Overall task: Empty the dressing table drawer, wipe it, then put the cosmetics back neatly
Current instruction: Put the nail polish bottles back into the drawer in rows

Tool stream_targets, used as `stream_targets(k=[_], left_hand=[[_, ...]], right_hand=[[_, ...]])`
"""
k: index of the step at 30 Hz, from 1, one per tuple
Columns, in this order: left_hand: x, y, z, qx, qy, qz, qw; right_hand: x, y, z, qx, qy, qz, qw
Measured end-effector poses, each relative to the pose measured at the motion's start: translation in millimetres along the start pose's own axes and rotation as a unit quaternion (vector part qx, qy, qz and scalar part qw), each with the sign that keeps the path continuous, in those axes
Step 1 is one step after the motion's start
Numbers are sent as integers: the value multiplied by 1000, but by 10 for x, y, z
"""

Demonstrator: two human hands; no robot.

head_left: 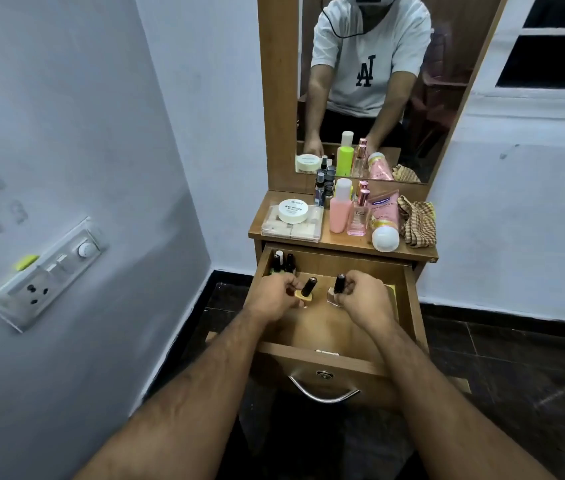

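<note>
While the drawer (336,327) is standing pulled out in front of you, you are holding a nail polish bottle in each hand just above its wooden floor: your left hand (275,296) is pinching the yellow bottle (305,291) low at its base, fingers curled round it, and your right hand (365,299) is gripping the clear bottle (336,289) the same way, so both black caps are pointing up and clear of your fingertips. Holding them low and upright like this is probably letting you set them down standing, judging by the small cluster of dark-capped bottles (282,263) already standing beyond your left fingers in the far left corner; you seem to be refilling the drawer in rows. Farther beyond your fingers, on the table top (343,242), the rest are waiting: a white round tub (293,210) on a clear box, a pink bottle (340,211), a perfume bottle (359,213), a pink tube (383,220) lying on its side, and a checked cloth (417,220) bunched at the right, likely set aside after wiping. Your knuckles are hiding the bottles' bases, so whether they are touching the drawer floor is unclear, and the drawer's far right corner is shadowed under the table top.
</note>
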State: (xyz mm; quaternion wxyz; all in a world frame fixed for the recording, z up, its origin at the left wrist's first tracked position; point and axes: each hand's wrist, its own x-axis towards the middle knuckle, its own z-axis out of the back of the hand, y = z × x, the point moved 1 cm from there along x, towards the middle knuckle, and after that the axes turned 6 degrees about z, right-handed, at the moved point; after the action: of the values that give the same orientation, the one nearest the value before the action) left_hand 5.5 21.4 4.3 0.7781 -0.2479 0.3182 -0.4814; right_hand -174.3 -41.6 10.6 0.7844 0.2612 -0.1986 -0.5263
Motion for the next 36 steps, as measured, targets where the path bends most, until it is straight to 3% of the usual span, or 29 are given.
stream_targets(k=[6,12,20,23,26,32,36], left_hand=[[102,24,-52,49,51,43,997],[174,69,-94,71,44,63,995],[103,63,-100,124,28,36,991],[14,40,-6,150,-25,-6,988],[-52,98,125,111,-63,-21,992],[-76,84,162,92,-14,-42,995],[19,-4,84,154,1,-41,987]], right_hand=[[90,-138,-192,-7,33,-23,999],[125,-191,-285,-14,48,-37,998],[88,-185,-284,-14,64,-36,997],[80,-180,-284,-23,69,-32,997],[80,-178,-292,-29,75,-32,996],[91,-175,-296,-34,77,-34,996],[96,-197,-310,-43,77,-26,996]])
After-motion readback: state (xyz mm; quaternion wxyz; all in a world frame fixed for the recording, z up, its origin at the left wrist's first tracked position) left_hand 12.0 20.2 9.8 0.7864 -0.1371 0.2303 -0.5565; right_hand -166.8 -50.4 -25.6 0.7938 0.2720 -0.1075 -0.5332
